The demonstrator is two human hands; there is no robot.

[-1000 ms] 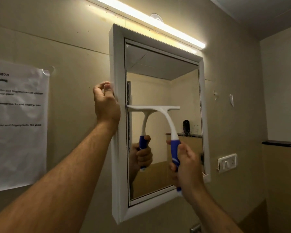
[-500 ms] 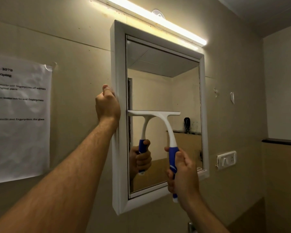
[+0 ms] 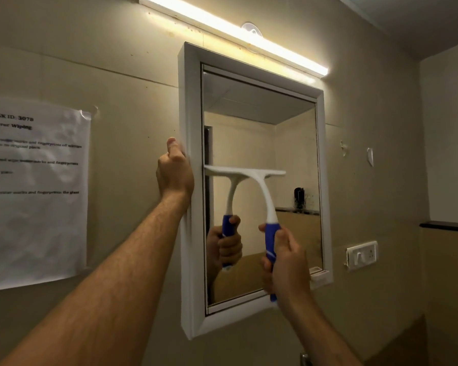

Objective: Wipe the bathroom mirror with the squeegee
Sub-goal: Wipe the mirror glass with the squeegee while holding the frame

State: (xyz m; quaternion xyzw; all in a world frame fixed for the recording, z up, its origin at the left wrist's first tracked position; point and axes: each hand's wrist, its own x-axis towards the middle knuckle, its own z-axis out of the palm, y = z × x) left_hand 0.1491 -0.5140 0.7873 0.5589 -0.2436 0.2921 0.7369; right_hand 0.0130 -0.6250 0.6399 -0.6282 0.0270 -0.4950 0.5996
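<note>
Squeegee (image 3: 251,178), white head and neck with blue handle, held up against the glass of the mirror (image 3: 288,154) about halfway up. Head level, its left end touching the inner left edge of the white frame (image 3: 189,233), its right end short of the glass's right side. Handle curving down and toward the viewer, wrapped by the right hand (image 3: 286,262), fingers curled tight round the blue grip, thumb up along it, blue tip poking out below the fist. Reflection of squeegee and fist doubled in the glass just left of the real ones.

Left hand (image 3: 173,173) clamped on the outer left edge of the frame, level with the squeegee head, knuckles toward the viewer, fingers folded round the edge and out of sight behind it. Both forearms bare, rising from the near bottom of the view.

Lit tube light (image 3: 236,33) slanting along the wall just above the mirror. Printed paper sheet (image 3: 35,194) taped to the wall well left of the frame, headed "Mirror Wiping". White switch plate (image 3: 361,255) on the wall right of the mirror's lower corner. Dark ledge (image 3: 446,226) farther right.
</note>
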